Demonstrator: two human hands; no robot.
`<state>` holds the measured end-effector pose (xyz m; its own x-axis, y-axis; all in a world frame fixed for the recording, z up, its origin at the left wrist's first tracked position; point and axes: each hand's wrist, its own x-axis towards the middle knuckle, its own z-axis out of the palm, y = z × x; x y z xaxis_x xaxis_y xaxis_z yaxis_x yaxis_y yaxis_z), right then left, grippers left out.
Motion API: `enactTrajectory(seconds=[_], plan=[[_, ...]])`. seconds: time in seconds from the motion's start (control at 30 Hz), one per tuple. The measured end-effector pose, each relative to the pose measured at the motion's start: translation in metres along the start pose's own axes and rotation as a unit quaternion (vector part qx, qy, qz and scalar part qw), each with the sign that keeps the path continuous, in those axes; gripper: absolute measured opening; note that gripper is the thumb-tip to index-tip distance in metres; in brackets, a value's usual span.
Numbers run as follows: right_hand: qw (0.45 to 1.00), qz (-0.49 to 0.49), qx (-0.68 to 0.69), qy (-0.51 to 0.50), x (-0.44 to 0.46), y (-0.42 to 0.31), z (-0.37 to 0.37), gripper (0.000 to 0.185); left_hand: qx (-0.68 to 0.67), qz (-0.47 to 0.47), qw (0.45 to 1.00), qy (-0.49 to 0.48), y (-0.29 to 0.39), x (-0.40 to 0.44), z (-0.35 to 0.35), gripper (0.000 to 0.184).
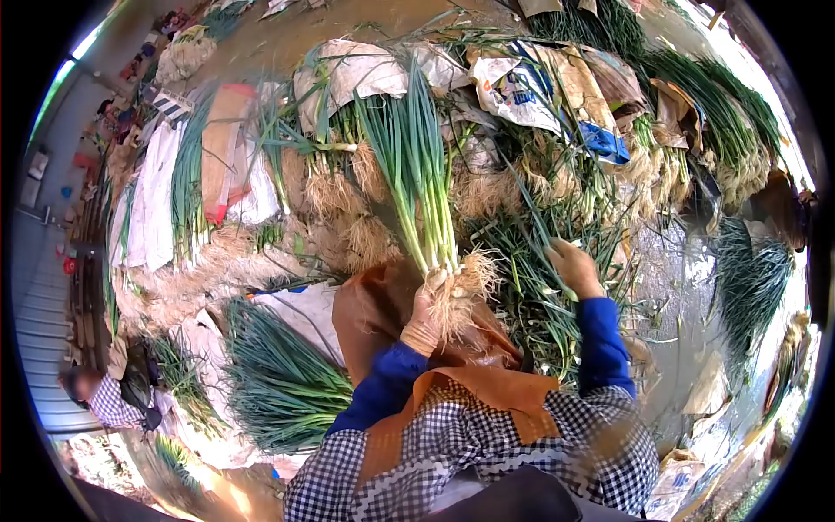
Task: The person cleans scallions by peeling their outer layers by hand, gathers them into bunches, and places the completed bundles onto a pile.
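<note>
We see the left hand [421,320] (the nearer one) gripping the onion bunch [426,204] by its root end [465,300], leaves [404,126] toward upper centre, the right hand [574,268] apparently closed around a stalk [537,222].

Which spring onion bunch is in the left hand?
The centre bunch: the left hand grips it near its roots, leaves pointing up in the frame. Others, like the lower-left bunch, lie outside that grip.
</note>
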<state>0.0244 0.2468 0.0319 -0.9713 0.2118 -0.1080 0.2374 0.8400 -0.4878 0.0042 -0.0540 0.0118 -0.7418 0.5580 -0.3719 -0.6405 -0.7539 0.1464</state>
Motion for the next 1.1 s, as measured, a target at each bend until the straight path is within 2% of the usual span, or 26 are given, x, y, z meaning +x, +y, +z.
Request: enactTrajectory(seconds=[0.03, 0.07, 0.1, 0.17, 0.23, 0.27, 0.3, 0.33, 0.37, 0.43, 0.47, 0.5, 0.53, 0.57, 0.6, 0.63, 0.67, 0.7, 0.73, 0.8, 0.83, 0.9, 0.93, 0.97, 1.03, 1.1], plan=[[0.982, -0.073, 0.175, 0.003, 0.017, -0.034, 0.009, 0.045, -0.024, -0.021, 0.999, -0.021, 0.004, -0.004, 0.004, 0.019], [0.955, -0.109, 0.274, -0.042, 0.036, -0.063, 0.022, 0.045, -0.017, -0.015, 0.999, -0.034, 0.006, -0.007, 0.002, 0.019], [0.898, -0.062, 0.410, -0.145, 0.052, -0.084, 0.040, 0.045, -0.010, -0.007, 0.999, -0.050, 0.008, -0.007, 0.001, 0.018], [0.772, -0.021, 0.572, -0.276, 0.077, -0.118, 0.083, 0.044, -0.014, 0.021, 0.999, -0.030, 0.006, -0.010, 0.015, 0.019], [0.648, 0.043, 0.688, -0.324, 0.059, -0.153, 0.086, 0.042, -0.019, 0.048, 0.999, -0.012, 0.013, -0.012, 0.022, 0.019], [0.661, 0.026, 0.675, -0.327, 0.043, -0.165, 0.064, 0.039, -0.006, 0.060, 0.998, -0.004, 0.018, -0.016, 0.020, 0.021], [0.816, -0.117, 0.552, -0.120, 0.051, -0.144, 0.100, 0.032, 0.004, 0.072, 0.997, 0.005, 0.019, -0.019, 0.019, 0.023], [0.798, -0.023, 0.579, -0.167, 0.038, -0.126, 0.084, 0.027, 0.013, 0.080, 0.995, 0.058, 0.019, -0.023, 0.026, 0.024], [0.697, 0.020, 0.706, -0.121, 0.008, -0.125, 0.045, 0.028, 0.020, 0.086, 0.990, 0.113, 0.019, -0.026, 0.032, 0.025], [0.569, -0.078, 0.805, -0.149, -0.002, -0.053, 0.027, 0.028, -0.050, 0.009, 0.999, -0.018, 0.026, -0.024, 0.017, 0.026], [0.635, 0.156, 0.756, 0.028, -0.023, -0.057, -0.009, 0.029, -0.051, 0.005, 0.999, -0.015, 0.025, -0.024, 0.016, 0.026], [0.661, 0.057, 0.748, 0.029, -0.019, -0.010, -0.011, 0.032, -0.034, 0.004, 0.999, -0.028, 0.023, -0.022, 0.018, 0.025], [0.662, 0.024, 0.748, 0.042, -0.006, 0.046, 0.005, 0.029, -0.019, 0.005, 0.999, -0.041, 0.021, -0.021, 0.018, 0.025], [0.833, 0.151, 0.518, 0.121, -0.007, 0.039, -0.008, 0.033, -0.023, 0.005, 0.999, -0.041, 0.019, -0.020, 0.013, 0.025], [0.836, 0.148, 0.514, 0.122, -0.005, 0.038, -0.004, 0.033, -0.006, 0.013, 0.999, -0.038, 0.018, -0.014, 0.004, 0.025], [0.963, 0.111, 0.228, 0.092, 0.001, 0.035, 0.005, 0.032, 0.015, 0.022, 0.999, -0.035, 0.019, -0.007, -0.001, 0.025], [0.993, 0.068, -0.079, 0.051, 0.000, 0.034, 0.018, 0.033, 0.014, 0.021, 0.999, -0.033, 0.019, -0.004, -0.008, 0.025], [0.978, 0.116, 0.175, 0.004, -0.005, -0.031, 0.002, 0.035, 0.044, 0.023, 0.998, 0.026, 0.019, 0.002, -0.011, 0.024], [0.971, 0.021, 0.234, -0.046, 0.000, -0.062, 0.007, 0.036, 0.072, 0.024, 0.993, 0.089, 0.016, 0.005, -0.015, 0.023], [0.958, -0.188, 0.215, 0.000, 0.003, -0.117, 0.024, 0.035, 0.100, -0.006, 0.990, 0.097, 0.007, -0.004, 0.018, 0.022], [0.939, -0.291, 0.178, 0.044, 0.007, -0.133, 0.032, 0.033, 0.107, 0.042, 0.992, 0.047, 0.000, -0.001, 0.008, 0.019], [0.917, -0.285, 0.261, -0.099, 0.013, -0.139, 0.039, 0.026, 0.041, 0.040, 0.998, -0.026, 0.000, -0.002, 0.013, 0.017], [0.895, -0.283, 0.328, -0.109, 0.013, -0.140, 0.041, 0.022, 0.042, 0.041, 0.998, -0.029, 0.003, 0.000, 0.014, 0.017], [0.907, -0.261, 0.301, -0.134, 0.010, -0.135, 0.041, 0.019, 0.030, 0.009, 0.999, -0.034, 0.005, -0.002, 0.014, 0.017], [0.913, -0.297, 0.263, -0.092, 0.000, -0.130, 0.034, 0.014, 0.018, -0.024, 0.999, -0.036, 0.004, -0.001, 0.009, 0.017], [0.871, -0.333, 0.345, -0.111, -0.009, -0.112, 0.019, 0.014, 0.019, 0.000, 0.998, -0.064, 0.000, 0.000, 0.001, 0.018]])
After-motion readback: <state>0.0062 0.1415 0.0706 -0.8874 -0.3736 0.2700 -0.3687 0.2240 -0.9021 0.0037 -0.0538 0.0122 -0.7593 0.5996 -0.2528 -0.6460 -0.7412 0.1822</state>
